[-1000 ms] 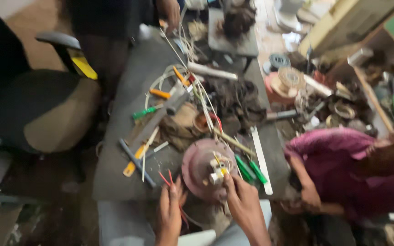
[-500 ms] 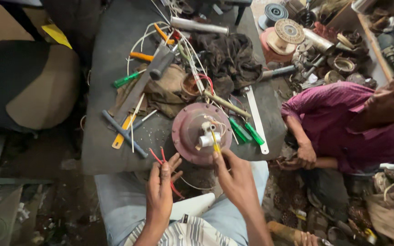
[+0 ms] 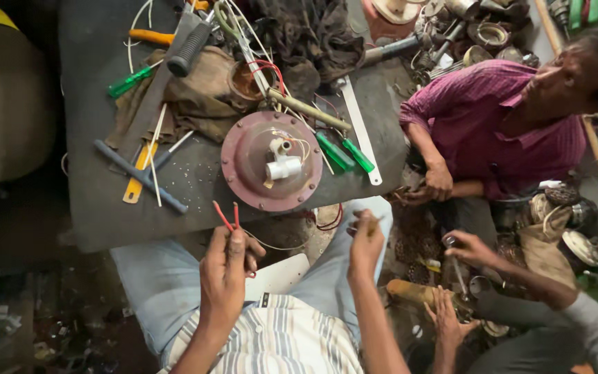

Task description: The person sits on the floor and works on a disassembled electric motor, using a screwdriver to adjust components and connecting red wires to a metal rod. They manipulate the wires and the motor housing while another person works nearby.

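- At the frame's lower middle, the left hand [image 3: 226,266] pinches red wires [image 3: 224,215].
- The right hand [image 3: 367,242] grips a thin tool [image 3: 370,220], below the motor cover [image 3: 271,170] on the counter [image 3: 202,176].

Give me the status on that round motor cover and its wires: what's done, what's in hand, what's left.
Done: the round reddish cover lies flat on the dark table, a white fitting on its middle. In hand: the left hand pinches red wires; the right hand holds a thin tool, hard to make out. Left: the wire ends stand free, joined to nothing; green-handled screwdrivers lie unused beside the cover.
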